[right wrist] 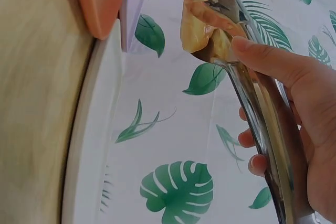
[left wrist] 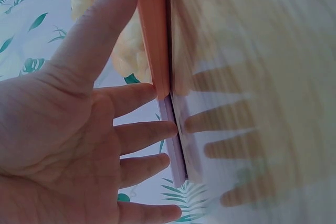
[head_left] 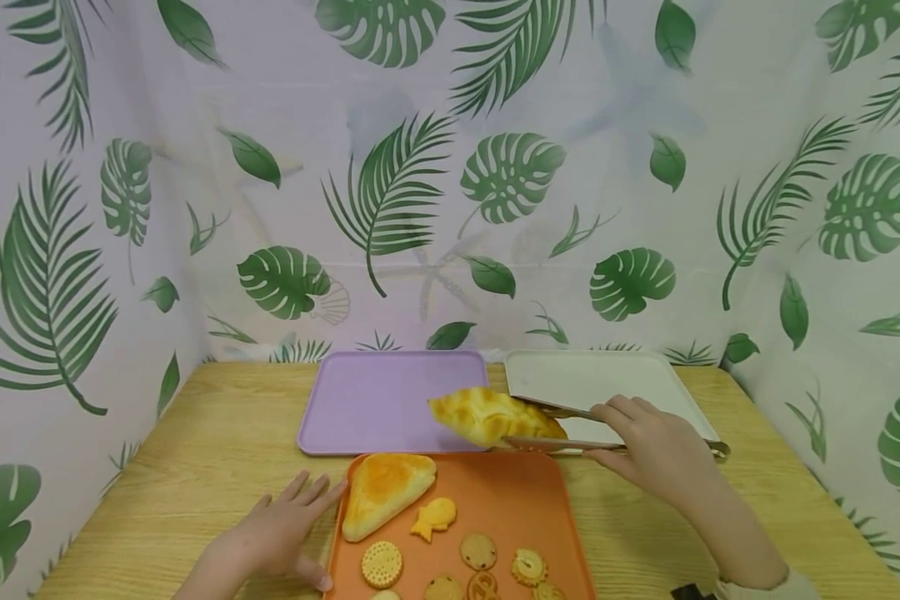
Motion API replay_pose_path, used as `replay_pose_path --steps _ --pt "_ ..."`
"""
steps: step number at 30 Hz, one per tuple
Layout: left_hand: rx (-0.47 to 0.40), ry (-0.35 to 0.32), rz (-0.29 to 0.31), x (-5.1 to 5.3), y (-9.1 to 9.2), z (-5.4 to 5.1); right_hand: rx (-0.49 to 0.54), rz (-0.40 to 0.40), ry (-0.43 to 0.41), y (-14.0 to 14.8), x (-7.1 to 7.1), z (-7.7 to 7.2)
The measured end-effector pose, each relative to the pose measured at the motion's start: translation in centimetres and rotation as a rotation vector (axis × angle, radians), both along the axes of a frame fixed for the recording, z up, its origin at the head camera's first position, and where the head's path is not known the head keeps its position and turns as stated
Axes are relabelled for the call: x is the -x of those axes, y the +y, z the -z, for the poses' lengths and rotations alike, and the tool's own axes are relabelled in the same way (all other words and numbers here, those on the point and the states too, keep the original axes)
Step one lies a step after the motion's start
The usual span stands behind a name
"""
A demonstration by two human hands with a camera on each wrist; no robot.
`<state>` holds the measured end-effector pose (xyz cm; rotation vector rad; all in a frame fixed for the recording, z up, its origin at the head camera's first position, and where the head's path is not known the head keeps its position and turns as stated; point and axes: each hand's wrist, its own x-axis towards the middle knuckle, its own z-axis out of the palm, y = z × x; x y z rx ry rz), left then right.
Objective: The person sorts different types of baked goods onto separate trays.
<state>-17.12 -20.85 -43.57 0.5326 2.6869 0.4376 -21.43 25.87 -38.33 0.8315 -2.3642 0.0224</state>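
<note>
My right hand grips metal tongs, thumb on one arm and fingers round the other. Between the tong ends is a golden oval bread, held in the air over the front of the purple tray and the back of the orange tray. The right wrist view shows the tongs closed on the bread. My left hand is spread at the orange tray's left edge, fingers straight. On that tray lie a triangular bread, a fish-shaped cookie and a round cracker.
A white tray stands at the back right, beside the purple one. Several more cookies, among them a chocolate-chip one and a pretzel-shaped one, lie at the orange tray's front. A leaf-patterned cloth encloses the wooden table.
</note>
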Motion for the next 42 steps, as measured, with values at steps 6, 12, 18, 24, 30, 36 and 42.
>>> replay_pose_path --steps 6,12,18,24,30,36,42 --pt "0.003 -0.010 -0.013 0.0 0.1 0.0 -0.006 -0.024 0.003 -1.6 2.8 -0.5" --pt "0.011 -0.013 -0.015 -0.1 0.1 -0.2 -0.015 -0.061 -0.003 -3.7 5.7 -0.6" --pt "0.008 -0.008 -0.009 0.0 0.0 -0.3 -0.058 -0.093 0.003 -6.2 9.0 -0.3" --pt "-0.002 -0.004 -0.009 0.1 0.0 -0.1 -0.113 -0.049 -0.055 -8.7 11.9 0.1" --pt "-0.007 -0.018 -0.023 0.0 0.0 -0.1 -0.152 -0.036 -0.125 -10.8 13.9 0.7" --pt "-0.008 -0.027 -0.028 0.1 0.1 -0.1 -0.231 0.016 -0.211 -12.2 15.8 1.2" --pt "-0.004 -0.022 -0.026 0.0 0.1 -0.2 -0.279 0.064 -0.300 -13.3 16.9 1.1"
